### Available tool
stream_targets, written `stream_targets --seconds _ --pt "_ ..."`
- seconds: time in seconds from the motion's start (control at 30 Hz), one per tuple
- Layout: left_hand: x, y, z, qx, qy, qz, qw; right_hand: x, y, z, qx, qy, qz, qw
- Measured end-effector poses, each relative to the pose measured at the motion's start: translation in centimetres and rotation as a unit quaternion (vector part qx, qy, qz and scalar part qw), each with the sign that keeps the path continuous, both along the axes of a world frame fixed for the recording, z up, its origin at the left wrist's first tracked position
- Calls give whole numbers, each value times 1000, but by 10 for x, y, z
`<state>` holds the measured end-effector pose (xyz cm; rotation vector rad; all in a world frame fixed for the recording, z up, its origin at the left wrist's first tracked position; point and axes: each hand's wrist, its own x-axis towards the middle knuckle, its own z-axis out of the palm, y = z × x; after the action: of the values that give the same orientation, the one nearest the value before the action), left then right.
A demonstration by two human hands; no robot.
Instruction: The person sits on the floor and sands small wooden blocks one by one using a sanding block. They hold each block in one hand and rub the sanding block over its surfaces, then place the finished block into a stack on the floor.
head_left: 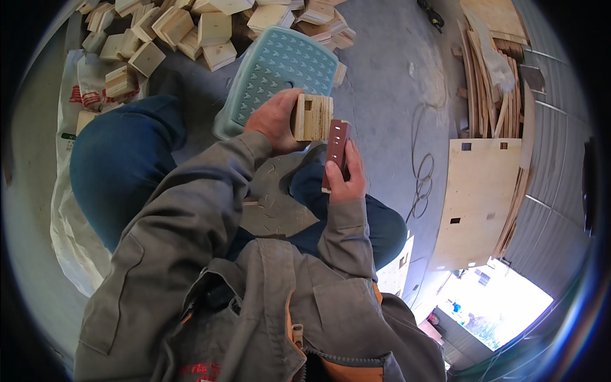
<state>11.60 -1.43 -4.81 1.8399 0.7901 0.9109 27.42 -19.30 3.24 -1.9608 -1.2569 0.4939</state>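
Observation:
My left hand [272,122] grips a small stack of plywood blocks [316,120], its fingers wrapped round the left side. A square notch shows near the top of the stack. In my right hand [347,177] is a reddish-brown sanding block [337,148] with a row of small pale holes, held upright between thumb and fingers. Its upper end meets or nearly meets the lower right edge of the plywood; I cannot tell whether they touch. Both hands are just in front of a pale teal plastic stool [283,60], and the stack overlaps its near edge.
Many loose plywood blocks [175,27] are heaped beyond the stool. A white plastic sack [70,210] lies by my left knee. Rightward, a thin cable [420,184] coils on the floor before leaning plywood sheets [476,197]. Wood shavings [270,210] lie between my legs.

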Motion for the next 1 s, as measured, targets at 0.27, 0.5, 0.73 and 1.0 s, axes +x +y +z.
stream_targets --seconds 0.27,0.5,0.73,1.0 --pt "2 -1 -2 8 1 17 1000 25 58 -19 2 116 -39 992" --pt "2 -1 8 7 4 19 1000 50 168 -1 -25 239 -20 971" --pt "-2 0 8 -1 25 16 1000 52 106 -6 -28 353 -41 934" --pt "0 0 0 8 14 11 1000 16 -3 -6 -11 330 -81 940"
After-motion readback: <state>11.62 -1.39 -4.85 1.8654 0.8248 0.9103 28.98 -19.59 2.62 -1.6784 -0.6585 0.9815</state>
